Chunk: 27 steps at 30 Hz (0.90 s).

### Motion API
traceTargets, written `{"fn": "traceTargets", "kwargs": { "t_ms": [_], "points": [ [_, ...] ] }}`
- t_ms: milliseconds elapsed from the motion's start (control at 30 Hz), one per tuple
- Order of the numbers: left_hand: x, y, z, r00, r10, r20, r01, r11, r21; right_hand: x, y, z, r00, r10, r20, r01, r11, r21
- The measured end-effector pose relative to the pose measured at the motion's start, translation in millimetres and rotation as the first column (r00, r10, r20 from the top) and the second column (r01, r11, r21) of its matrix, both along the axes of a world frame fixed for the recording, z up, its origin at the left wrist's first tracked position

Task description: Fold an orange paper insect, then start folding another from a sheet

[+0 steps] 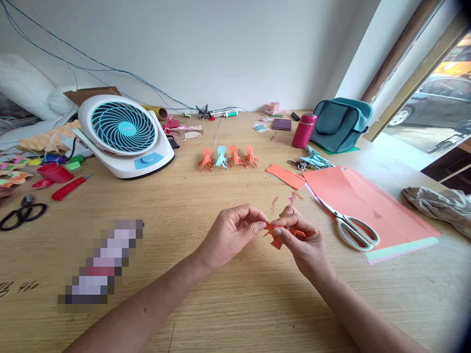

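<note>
Between both hands, low over the wooden table, is a small folded orange paper figure [277, 241] with thin leg-like strips. My left hand [235, 230] pinches its left end between thumb and index finger. Thumb and fingers of my right hand [305, 240] grip its body, hiding part of it. Farther back stands a row of folded paper figures, several orange [234, 155] and one light blue [221, 157]. To the right lie a narrow stack of orange paper strips [285, 175] and large orange sheets [368, 196], with white-handled scissors [355, 230] on the sheets.
A white fan [125, 132] stands at the left back. Black scissors [24, 213] and a red utility knife [71, 188] lie at far left, near a blurred-out object [106, 260]. A pink bottle [304, 131] and teal bag [338, 125] stand at the right back.
</note>
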<state>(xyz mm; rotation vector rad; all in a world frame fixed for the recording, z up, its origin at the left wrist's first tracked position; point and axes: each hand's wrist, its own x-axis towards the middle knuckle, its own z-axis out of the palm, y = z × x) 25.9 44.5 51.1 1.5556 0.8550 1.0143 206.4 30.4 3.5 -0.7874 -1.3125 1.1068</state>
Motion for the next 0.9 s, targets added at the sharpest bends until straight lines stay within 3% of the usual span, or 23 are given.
{"fn": "traceTargets", "kwargs": {
  "t_ms": [133,467,733,900],
  "points": [
    [0.3,-0.5,1.8,1.000,0.013,-0.018,-0.012,0.999,0.032,-0.2,-1.1,-1.4,0.999,0.026,0.026,-0.026,1.000,-0.001],
    [-3.4,-4.6,6.2,0.959,0.143,-0.244,-0.076,0.961,0.266,0.0,-0.7,-0.4,0.996,-0.011,0.088,0.008,0.999,0.034],
    [-1.5,-2.7,3.9,0.988,0.045,-0.150,-0.032,0.995,0.094,0.1,-0.6,-3.7,0.997,-0.012,0.078,0.009,0.999,0.035],
    [-2.2,-1.2,3.7,0.992,0.054,-0.113,-0.043,0.994,0.099,1.1,-1.8,-1.2,0.996,0.005,0.085,-0.008,1.000,0.024]
  ]
}}
